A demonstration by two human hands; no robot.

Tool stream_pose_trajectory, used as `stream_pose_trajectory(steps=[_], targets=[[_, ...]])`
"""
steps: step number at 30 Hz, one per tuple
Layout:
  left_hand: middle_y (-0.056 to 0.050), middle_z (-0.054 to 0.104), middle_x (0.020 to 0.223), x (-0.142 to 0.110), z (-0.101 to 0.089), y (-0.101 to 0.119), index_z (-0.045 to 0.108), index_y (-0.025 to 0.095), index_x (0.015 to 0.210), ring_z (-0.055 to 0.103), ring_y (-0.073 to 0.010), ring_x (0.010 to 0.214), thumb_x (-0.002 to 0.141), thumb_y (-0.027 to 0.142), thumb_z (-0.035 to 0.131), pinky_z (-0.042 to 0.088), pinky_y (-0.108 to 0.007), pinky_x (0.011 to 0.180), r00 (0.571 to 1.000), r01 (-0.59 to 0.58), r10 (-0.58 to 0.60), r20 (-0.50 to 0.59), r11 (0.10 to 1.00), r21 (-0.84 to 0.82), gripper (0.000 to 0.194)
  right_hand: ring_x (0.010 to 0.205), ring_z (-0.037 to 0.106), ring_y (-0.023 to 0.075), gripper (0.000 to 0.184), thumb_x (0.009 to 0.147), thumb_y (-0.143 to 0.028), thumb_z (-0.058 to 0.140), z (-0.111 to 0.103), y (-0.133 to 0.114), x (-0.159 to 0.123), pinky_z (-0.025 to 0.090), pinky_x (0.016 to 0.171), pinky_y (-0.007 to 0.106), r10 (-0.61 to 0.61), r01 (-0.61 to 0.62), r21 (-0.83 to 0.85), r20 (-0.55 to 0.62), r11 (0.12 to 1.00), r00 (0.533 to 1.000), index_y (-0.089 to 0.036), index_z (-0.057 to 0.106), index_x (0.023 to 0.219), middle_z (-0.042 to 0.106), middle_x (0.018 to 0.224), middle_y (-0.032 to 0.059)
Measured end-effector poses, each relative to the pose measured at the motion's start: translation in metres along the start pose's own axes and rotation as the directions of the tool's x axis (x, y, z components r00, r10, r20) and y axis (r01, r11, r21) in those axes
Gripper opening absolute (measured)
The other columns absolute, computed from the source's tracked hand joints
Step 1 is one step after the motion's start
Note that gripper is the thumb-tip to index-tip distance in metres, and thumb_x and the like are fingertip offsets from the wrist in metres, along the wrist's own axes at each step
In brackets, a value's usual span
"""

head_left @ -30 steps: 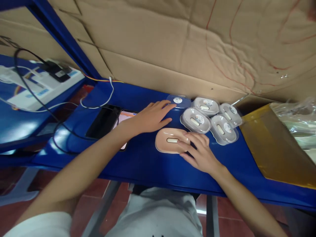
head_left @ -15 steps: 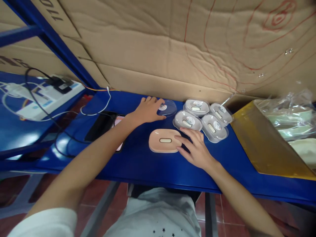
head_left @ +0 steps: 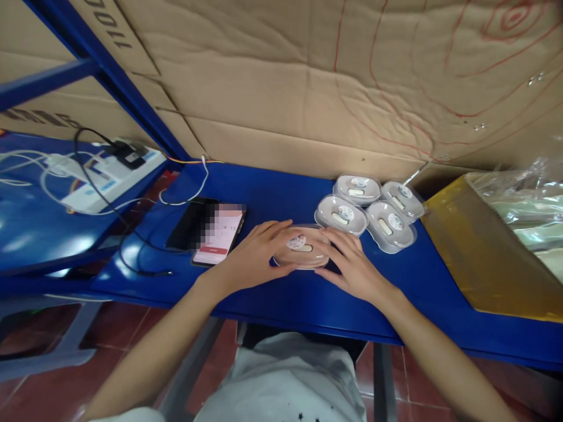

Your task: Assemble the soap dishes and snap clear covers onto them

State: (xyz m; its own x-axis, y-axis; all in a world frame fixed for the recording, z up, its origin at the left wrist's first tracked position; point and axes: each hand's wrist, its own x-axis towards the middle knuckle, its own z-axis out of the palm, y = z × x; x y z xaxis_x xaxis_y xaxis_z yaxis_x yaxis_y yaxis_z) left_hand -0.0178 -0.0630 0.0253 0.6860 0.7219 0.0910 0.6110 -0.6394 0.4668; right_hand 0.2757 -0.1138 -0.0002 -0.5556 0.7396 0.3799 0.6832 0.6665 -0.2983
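A peach oval dish [head_left: 303,258] with a pale oblong piece in its middle lies on the blue table. Over it sits a clear plastic lid [head_left: 313,232] bearing a round printed sticker; whether its rim is fully seated I cannot tell. My left hand [head_left: 259,252] grips the lid's left side, thumb at the near edge and fingers along the far edge. Curved around the right end, my right hand [head_left: 352,264] has its fingers on the lid and dish. Just behind it stand several similar lidded pale dishes [head_left: 341,215] with stickers.
Left of my hands lie a lit phone [head_left: 220,234] and a black flat object [head_left: 185,225]. Cables run to a white power strip [head_left: 118,181]. At right, an open cardboard box [head_left: 479,258] holds pale green items in clear plastic. A cardboard wall [head_left: 264,88] closes the back.
My left hand has brought the clear lid from the back of the table toward me, onto the peach dish. My right hand stays at the dish's right end. The view has shifted slightly.
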Motion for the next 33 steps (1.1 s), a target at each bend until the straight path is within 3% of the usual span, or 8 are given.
stream_pose_trajectory(steps=[4,13,19,26,33], targets=[[-0.015,0.044,0.175,0.0,0.002,-0.003,0.046,0.026,0.166,0.042,-0.0352,0.161,0.102,0.034,0.07,0.042,-0.058,0.129,0.999,-0.025,0.025,0.036,1.0,-0.018,0.069,0.155,0.051,0.035,0.064,0.11,-0.043,0.065,0.0,0.004,-0.001,0.045,0.126,0.062,-0.006,0.006,-0.018,0.003,1.0,1.0,-0.032,0.044,0.169,0.057,0.163,0.0144],[-0.019,0.039,0.178,-0.004,0.019,-0.007,0.042,0.026,0.17,0.044,-0.04,0.16,0.11,0.042,0.066,0.047,-0.062,0.124,0.979,-0.174,0.188,-0.077,0.971,0.164,0.066,0.144,0.06,0.0341,0.049,0.106,-0.036,0.071,0.009,0.008,-0.001,0.055,0.117,0.057,-0.06,0.058,-0.018,-0.14,0.998,0.988,-0.025,0.062,0.153,0.069,0.141,0.0153],[-0.022,0.03,0.181,-0.002,0.021,-0.005,0.031,0.028,0.175,0.037,-0.0418,0.165,0.113,0.039,0.059,0.049,-0.063,0.122,0.984,-0.155,0.171,-0.056,0.962,0.225,0.068,0.149,0.058,0.0362,0.054,0.105,-0.036,0.073,0.016,0.011,-0.002,0.056,0.119,0.061,-0.028,0.03,0.01,-0.157,1.0,0.987,-0.03,0.061,0.157,0.068,0.142,0.0141],[-0.029,0.031,0.178,-0.001,0.029,0.001,0.045,0.018,0.167,0.035,-0.0448,0.165,0.115,0.044,0.052,0.049,-0.062,0.121,0.983,-0.128,0.165,-0.082,0.932,0.34,0.058,0.149,0.061,0.0351,0.052,0.108,-0.041,0.067,0.017,0.005,0.0,0.07,0.102,0.044,0.001,-0.014,-0.139,-0.095,0.99,0.995,-0.028,0.06,0.158,0.069,0.144,0.0162],[-0.024,0.025,0.182,-0.002,0.036,-0.002,0.039,0.028,0.172,0.031,-0.0432,0.168,0.114,0.044,0.056,0.053,-0.06,0.119,0.985,-0.1,0.141,-0.097,0.934,0.344,0.062,0.152,0.059,0.0321,0.049,0.108,-0.035,0.068,0.016,0.003,0.002,0.066,0.11,0.043,-0.071,0.043,-0.222,-0.12,0.974,0.99,-0.023,0.062,0.155,0.069,0.148,0.0166]])
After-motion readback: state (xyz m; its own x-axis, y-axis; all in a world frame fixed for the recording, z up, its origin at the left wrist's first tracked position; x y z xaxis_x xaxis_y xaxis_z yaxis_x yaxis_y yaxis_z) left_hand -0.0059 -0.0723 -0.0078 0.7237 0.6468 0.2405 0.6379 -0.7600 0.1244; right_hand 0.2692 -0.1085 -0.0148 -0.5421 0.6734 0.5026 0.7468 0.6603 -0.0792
